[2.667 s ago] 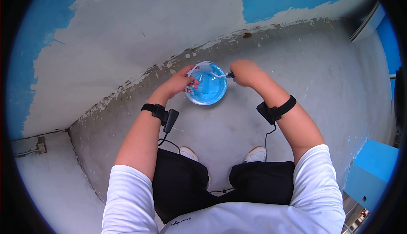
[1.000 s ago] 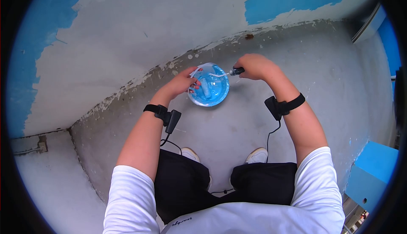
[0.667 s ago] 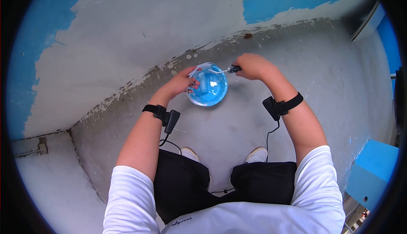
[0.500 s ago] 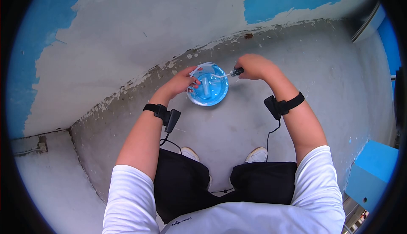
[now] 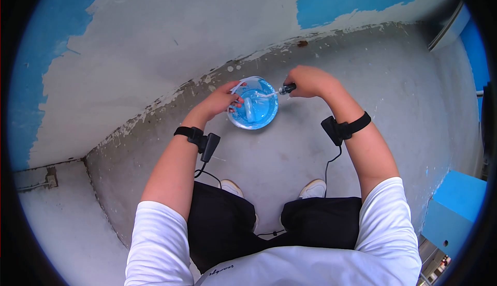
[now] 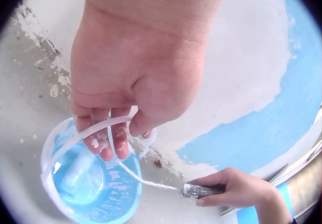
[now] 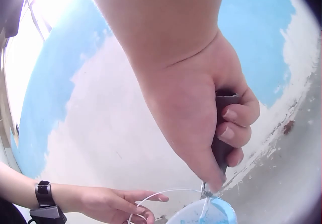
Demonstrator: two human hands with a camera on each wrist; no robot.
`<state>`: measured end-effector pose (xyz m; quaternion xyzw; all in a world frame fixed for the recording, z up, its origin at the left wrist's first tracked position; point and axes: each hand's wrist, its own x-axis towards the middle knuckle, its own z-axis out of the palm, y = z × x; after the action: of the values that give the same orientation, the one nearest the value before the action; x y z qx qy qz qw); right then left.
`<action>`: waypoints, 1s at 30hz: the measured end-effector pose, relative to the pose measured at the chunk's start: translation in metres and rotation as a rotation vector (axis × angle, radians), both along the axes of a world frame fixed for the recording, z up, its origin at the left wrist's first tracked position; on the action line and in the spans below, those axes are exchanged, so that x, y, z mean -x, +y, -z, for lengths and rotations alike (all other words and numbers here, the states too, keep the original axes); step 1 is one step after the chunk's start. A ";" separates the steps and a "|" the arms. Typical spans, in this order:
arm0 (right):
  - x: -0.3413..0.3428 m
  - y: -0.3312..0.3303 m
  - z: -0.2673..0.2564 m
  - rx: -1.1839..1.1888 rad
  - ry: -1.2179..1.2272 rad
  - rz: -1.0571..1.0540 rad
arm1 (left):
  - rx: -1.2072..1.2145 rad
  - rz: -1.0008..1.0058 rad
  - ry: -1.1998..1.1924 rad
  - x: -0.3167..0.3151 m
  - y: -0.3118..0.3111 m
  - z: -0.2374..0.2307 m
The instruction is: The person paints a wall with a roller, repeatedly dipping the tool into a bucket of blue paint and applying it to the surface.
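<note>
In the head view a small bucket (image 5: 268,118) with blue paint stands on the floor, a white paint roller (image 5: 249,109) lying in the paint. My left hand (image 5: 220,100) holds the bucket's white handle at the left rim; the left wrist view shows the handle (image 6: 93,129) passing between thumb and fingers, with paint specks on the fingertips. Right of the bucket, my right hand (image 5: 309,82) grips the roller's dark grip (image 5: 288,88), whose pale rod reaches over the rim. The right wrist view shows the fingers curled round that grip (image 7: 221,151).
A wall (image 5: 196,22) with grey-white and blue patches rises beyond the bucket. The grey floor (image 5: 362,105) carries paint specks. A blue box-like block (image 5: 455,203) is at the right. Two shoes (image 5: 313,188) and a thin cable lie near the bottom.
The right hand has moved slightly right since the oldest frame, showing more of the dark grip. The roller shifts back and forth within the paint. The left hand stays at the bucket handle.
</note>
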<state>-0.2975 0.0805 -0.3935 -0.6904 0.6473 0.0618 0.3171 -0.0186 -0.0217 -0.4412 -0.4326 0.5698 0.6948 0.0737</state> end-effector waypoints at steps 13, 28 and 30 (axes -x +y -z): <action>-0.001 0.001 -0.004 0.064 0.020 0.038 | 0.011 0.011 -0.016 0.000 0.001 -0.001; -0.002 0.001 -0.004 0.097 -0.013 0.029 | 0.034 0.013 -0.020 0.001 0.000 0.000; 0.003 0.000 -0.002 0.081 -0.025 0.009 | 0.041 0.035 -0.035 0.000 0.000 -0.002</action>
<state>-0.3004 0.0805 -0.3912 -0.7003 0.6484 0.0255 0.2975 -0.0191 -0.0221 -0.4395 -0.4363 0.5901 0.6737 0.0868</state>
